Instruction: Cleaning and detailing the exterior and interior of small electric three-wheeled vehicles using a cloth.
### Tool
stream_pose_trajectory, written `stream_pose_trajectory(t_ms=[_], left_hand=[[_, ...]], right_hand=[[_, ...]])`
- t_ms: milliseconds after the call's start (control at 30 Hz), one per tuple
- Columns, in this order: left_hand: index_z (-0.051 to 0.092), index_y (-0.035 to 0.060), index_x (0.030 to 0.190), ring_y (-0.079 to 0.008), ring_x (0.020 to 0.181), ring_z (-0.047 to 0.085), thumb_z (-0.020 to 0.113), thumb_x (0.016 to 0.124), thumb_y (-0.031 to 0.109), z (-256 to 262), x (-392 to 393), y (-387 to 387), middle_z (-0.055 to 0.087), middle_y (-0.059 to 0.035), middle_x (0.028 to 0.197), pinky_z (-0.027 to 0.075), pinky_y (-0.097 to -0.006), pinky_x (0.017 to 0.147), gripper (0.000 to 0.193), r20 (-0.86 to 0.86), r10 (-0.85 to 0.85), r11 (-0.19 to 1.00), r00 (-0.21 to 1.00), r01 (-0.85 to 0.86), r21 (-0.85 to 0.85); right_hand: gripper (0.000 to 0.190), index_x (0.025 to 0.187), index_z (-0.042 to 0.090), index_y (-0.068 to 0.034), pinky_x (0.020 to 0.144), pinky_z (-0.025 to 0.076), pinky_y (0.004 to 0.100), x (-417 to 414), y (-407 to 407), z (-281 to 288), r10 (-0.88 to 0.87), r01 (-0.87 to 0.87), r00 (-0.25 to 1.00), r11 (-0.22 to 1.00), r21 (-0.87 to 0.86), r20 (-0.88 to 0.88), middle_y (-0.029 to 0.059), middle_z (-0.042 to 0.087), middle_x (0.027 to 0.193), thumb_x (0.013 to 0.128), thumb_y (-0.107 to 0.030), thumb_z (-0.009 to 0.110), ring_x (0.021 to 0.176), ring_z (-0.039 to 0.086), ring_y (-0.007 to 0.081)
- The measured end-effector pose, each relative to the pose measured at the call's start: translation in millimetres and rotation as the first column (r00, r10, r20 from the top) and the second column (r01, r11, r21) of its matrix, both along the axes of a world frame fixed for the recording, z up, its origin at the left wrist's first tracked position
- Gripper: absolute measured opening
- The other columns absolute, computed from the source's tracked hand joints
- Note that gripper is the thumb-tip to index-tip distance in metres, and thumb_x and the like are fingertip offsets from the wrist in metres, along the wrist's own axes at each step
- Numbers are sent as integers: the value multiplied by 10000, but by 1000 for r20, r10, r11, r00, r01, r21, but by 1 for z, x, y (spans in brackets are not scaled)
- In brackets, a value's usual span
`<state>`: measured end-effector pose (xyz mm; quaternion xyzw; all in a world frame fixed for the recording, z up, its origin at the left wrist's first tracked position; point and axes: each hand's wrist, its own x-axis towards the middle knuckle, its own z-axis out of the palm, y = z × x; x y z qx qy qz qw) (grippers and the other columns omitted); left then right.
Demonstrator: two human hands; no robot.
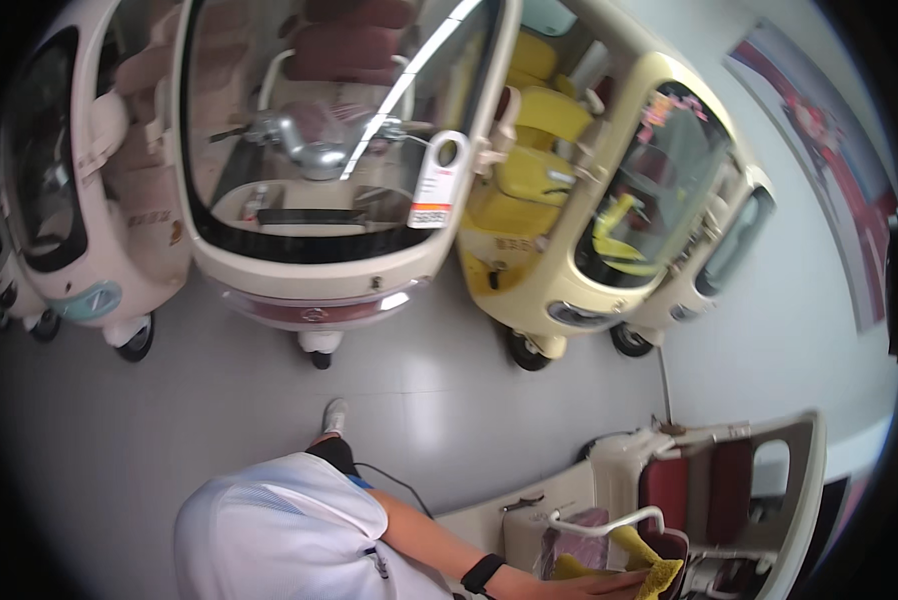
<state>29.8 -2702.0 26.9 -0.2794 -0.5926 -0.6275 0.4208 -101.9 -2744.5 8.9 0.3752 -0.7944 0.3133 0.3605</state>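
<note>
My left hand [595,585] reaches to the lower right, wearing a black wristband [482,574]. Its fingers press on a yellow cloth [660,577], partly cut off by the bottom edge. Under and beside the cloth are a dark red seat [672,541], a white curved armrest rail [606,525] and a plastic-wrapped pinkish item [576,536]. These belong to an open cream vehicle body [614,457] with more dark red seat cushions [664,495]. A dark tool-like object [524,503] lies on its pale surface. My right hand is out of view.
Several small enclosed three-wheelers stand ahead: a cream one [314,279] with a hanging price tag [437,180], a pink one [145,232] and a yellow one [524,195]. A black cable [400,478] crosses the grey floor [434,420]. A poster [816,150] hangs on the right wall.
</note>
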Motion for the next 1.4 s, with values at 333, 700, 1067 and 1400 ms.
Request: stream_pose_trajectory(t_ms=[333,700,1067,1400], left_hand=[[497,120,1431,-302,1345,449,556,968,305,-18,-29,-229,493,-128,1422,343,-497,1148,503,171,795,606,581,-757,-245],[456,-26,1385,-538,1393,279,655,871,213,-81,-7,-509,311,-225,1524,281,-690,1098,601,-286,833,-545,-474,-793,-273],[552,34,1229,-386,1250,495,706,839,98,-117,81,-677,482,-174,1387,402,-537,1022,424,69,790,-458,-609,-662,-594],[459,-11,1348,-421,1119,499,574,861,105,-156,97,-629,493,-235,1289,416,-493,956,514,472,806,-93,-358,-863,-497]], right_hand=[[750,1461,321,86,1079,342,540,9,-192,-21,284,-279,950,959,55,-126,334,393,1438,928,-312,667,1288,440,494],[555,1283,584,51,1076,346,562,0,-386,-33,566,-574,818,814,-86,-99,295,508,1345,882,-333,602,1256,484,503],[354,1107,579,4,952,353,572,85,-648,-68,813,-816,577,568,105,83,223,548,1101,870,-259,592,1087,485,440],[247,922,547,-19,845,363,533,120,-642,-133,625,-619,780,776,119,-18,203,504,942,844,-254,556,927,464,402]])
